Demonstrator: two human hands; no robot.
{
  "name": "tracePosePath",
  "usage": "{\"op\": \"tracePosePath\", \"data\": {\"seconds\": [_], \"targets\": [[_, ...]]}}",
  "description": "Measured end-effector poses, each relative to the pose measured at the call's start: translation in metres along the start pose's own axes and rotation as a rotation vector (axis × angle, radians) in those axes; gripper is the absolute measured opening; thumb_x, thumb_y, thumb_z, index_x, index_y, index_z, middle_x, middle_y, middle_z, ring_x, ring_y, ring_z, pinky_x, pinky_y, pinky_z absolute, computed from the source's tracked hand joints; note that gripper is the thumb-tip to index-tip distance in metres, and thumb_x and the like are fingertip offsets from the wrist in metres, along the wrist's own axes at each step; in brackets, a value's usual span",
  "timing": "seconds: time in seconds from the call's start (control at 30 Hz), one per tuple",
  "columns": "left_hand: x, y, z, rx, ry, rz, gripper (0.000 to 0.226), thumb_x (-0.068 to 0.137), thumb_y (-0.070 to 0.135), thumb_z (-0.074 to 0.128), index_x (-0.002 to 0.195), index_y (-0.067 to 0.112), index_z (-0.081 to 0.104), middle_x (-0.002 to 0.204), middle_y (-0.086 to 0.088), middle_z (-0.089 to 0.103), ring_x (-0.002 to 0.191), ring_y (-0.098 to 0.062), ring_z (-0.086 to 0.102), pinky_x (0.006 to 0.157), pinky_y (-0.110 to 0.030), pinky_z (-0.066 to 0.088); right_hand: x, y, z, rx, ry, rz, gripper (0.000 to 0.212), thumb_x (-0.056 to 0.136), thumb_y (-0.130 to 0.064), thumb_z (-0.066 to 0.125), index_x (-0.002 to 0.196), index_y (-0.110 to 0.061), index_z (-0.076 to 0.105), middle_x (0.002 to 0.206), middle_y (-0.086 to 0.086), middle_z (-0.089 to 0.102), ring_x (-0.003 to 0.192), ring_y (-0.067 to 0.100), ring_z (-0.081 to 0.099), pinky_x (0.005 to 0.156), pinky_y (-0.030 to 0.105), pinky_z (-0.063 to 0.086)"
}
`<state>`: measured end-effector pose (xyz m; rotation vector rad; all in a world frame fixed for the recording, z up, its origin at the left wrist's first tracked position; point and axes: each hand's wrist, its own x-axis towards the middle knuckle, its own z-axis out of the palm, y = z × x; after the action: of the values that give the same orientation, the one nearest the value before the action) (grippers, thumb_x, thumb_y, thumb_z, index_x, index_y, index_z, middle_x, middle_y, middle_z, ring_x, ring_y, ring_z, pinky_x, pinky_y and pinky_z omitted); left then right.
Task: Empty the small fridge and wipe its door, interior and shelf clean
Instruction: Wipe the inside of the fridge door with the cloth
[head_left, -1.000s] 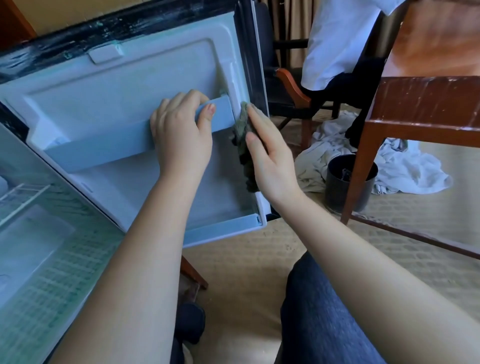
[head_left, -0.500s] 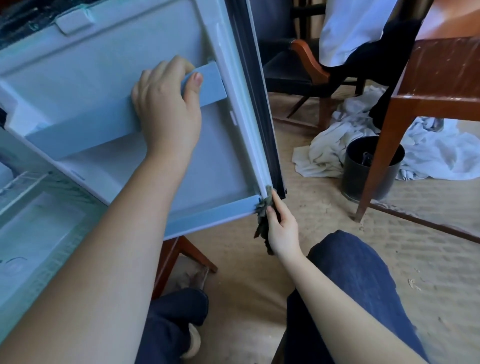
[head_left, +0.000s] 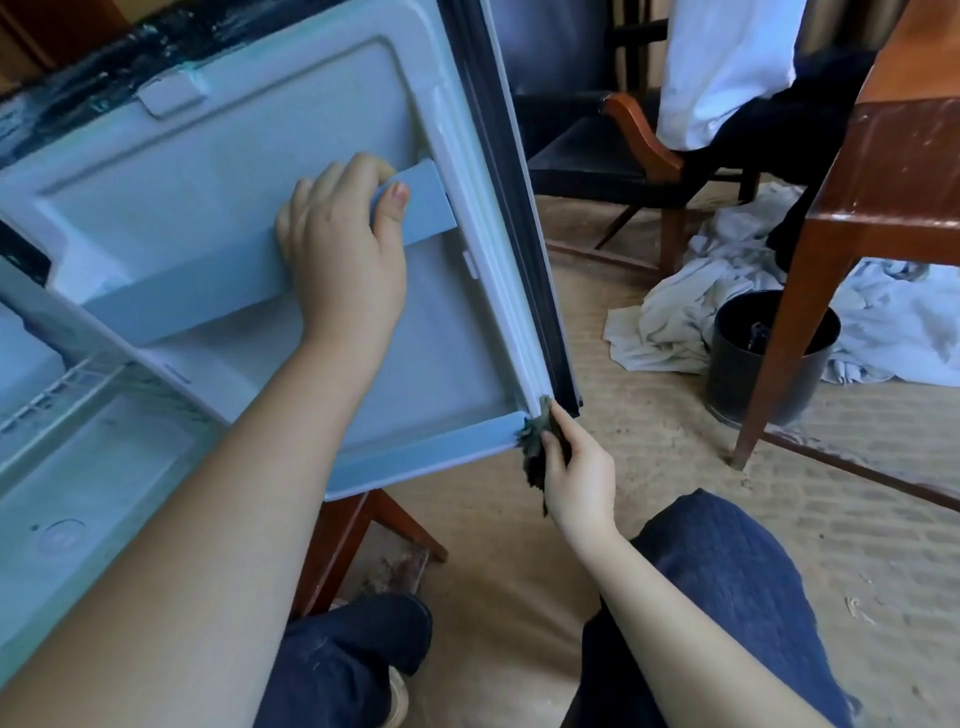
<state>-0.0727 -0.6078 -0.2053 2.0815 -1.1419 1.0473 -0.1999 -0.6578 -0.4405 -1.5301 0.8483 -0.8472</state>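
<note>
Wiping now the open door of the small fridge (head_left: 208, 171), pale blue-white moulded plastic on its inner side, at far left of scene. Pressed to its near right bottom corner, where white rubber gasket (head_left: 501, 270) meets pale bottom ledge (head_left: 426, 452): a dark grey-green crumpled cloth (head_left: 532, 447). Pinched by right hand (head_left: 579, 470), fingers closed around the cloth, one finger stretched up along the door edge. Steadying the door w/ left hand (head_left: 343, 254): fingers curled over the top of the flat pale-blue door shelf bar (head_left: 208, 291), thumb in front, a firm grip.

No bottles or food seen in the door shelf, nor in the visible part of the pale interior (head_left: 78, 493) at near left, so emptying judged as done. Inside, a white wire shelf (head_left: 41, 400) in place; wiped already or not, cannot tell. Door judged approx. half way: right gasket reached down to its corner, w/ bottom ledge, interior & shelf probably left to do. Greenish smears seen on black strip (head_left: 130, 47) above the liner.

Further right, on beige woven floor mat (head_left: 649, 493): black round bin (head_left: 753, 374), heap of white crumpled linen (head_left: 670, 322) beside & behind it, red-brown wooden table leg (head_left: 784, 332) in front. At far side, dark chair w/ wooden armrest (head_left: 644, 135). At near bottom, knees in dark blue jeans (head_left: 727, 597).
</note>
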Motion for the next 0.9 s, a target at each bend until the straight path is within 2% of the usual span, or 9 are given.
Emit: {"op": "tracePosePath", "data": {"seconds": [0.1,0.2,0.3,0.43,0.57,0.63,0.7,0.8,0.9], "targets": [[-0.002,0.001,0.000,-0.018,-0.003,0.005,0.030,0.092,0.031,0.041,0.088,0.008,0.060,0.089,-0.013,0.063,0.087,-0.035,0.055,0.074,-0.038,0.027,0.012,-0.055,-0.001,-0.028,0.124,-0.334,0.041,0.094,-0.001,0.053,0.132,-0.015,0.057,0.129,-0.001,0.062,0.119,0.011,0.057,0.100,0.029,0.045],[0.000,0.003,0.000,-0.019,-0.005,0.012,0.025,0.090,0.029,0.044,0.083,0.010,0.059,0.081,-0.012,0.062,0.079,-0.034,0.056,0.069,-0.037,0.025,0.035,-0.145,-0.005,0.030,0.198,-0.641,0.040,0.091,0.001,0.054,0.130,-0.007,0.058,0.131,0.003,0.060,0.123,0.013,0.055,0.105,0.027,0.041],[0.001,0.001,-0.005,-0.010,-0.044,0.028,0.023,0.090,0.029,0.046,0.083,0.012,0.059,0.079,-0.011,0.063,0.076,-0.034,0.057,0.067,-0.039,0.027,0.059,-0.219,-0.009,-0.008,0.200,-0.803,0.039,0.090,0.001,0.055,0.129,-0.004,0.058,0.131,0.008,0.060,0.124,0.018,0.055,0.106,0.026,0.040],[0.002,-0.006,-0.015,-0.105,-0.157,0.060,0.028,0.093,0.027,0.042,0.094,0.012,0.065,0.088,-0.009,0.067,0.082,-0.034,0.061,0.070,-0.038,0.036,0.059,-0.224,-0.008,-0.144,0.215,-0.841,0.042,0.091,-0.002,0.054,0.133,-0.007,0.055,0.135,0.005,0.057,0.127,0.017,0.052,0.107,0.025,0.039],[0.011,-0.019,-0.033,-0.211,-0.348,0.097,0.040,0.093,0.030,0.042,0.119,0.010,0.065,0.114,-0.009,0.068,0.104,-0.032,0.062,0.087,-0.037,0.046,0.056,-0.216,-0.026,-0.244,0.142,-0.731,0.043,0.091,-0.005,0.057,0.133,-0.014,0.056,0.122,0.000,0.066,0.109,0.015,0.063,0.093,0.018,0.044],[0.015,-0.027,-0.042,-0.197,-0.372,0.095,0.047,0.092,0.039,0.037,0.118,0.012,0.066,0.115,-0.008,0.068,0.107,-0.030,0.062,0.087,-0.041,0.050,0.063,-0.240,-0.036,-0.255,0.179,-0.781,0.039,0.090,-0.002,0.057,0.128,-0.009,0.059,0.119,0.003,0.067,0.107,0.014,0.061,0.093,0.009,0.040],[0.016,-0.041,-0.050,-0.129,-0.343,0.061,0.045,0.093,0.042,0.038,0.105,0.012,0.070,0.104,-0.010,0.070,0.098,-0.033,0.064,0.078,-0.043,0.052,0.072,-0.274,-0.040,-0.236,0.275,-0.870,0.035,0.087,0.001,0.055,0.122,-0.005,0.059,0.120,0.005,0.064,0.108,0.012,0.058,0.093,0.005,0.035],[0.008,-0.069,-0.057,-0.034,-0.246,-0.024,0.038,0.097,0.036,0.046,0.082,0.009,0.068,0.082,-0.015,0.068,0.078,-0.037,0.063,0.060,-0.039,0.046,0.093,-0.303,-0.032,-0.350,0.339,-0.994,0.028,0.085,-0.003,0.056,0.113,-0.006,0.063,0.122,0.011,0.056,0.109,0.022,0.055,0.095,0.024,0.044],[-0.001,-0.079,-0.057,-0.031,-0.155,-0.057,0.048,0.092,0.042,0.037,0.067,0.010,0.062,0.062,-0.012,0.062,0.059,-0.035,0.059,0.049,-0.030,0.034,0.107,-0.295,-0.005,-0.463,0.420,-0.957,0.023,0.084,-0.005,0.061,0.105,-0.007,0.068,0.115,0.016,0.054,0.096,0.033,0.057,0.082,0.044,0.050]]}}
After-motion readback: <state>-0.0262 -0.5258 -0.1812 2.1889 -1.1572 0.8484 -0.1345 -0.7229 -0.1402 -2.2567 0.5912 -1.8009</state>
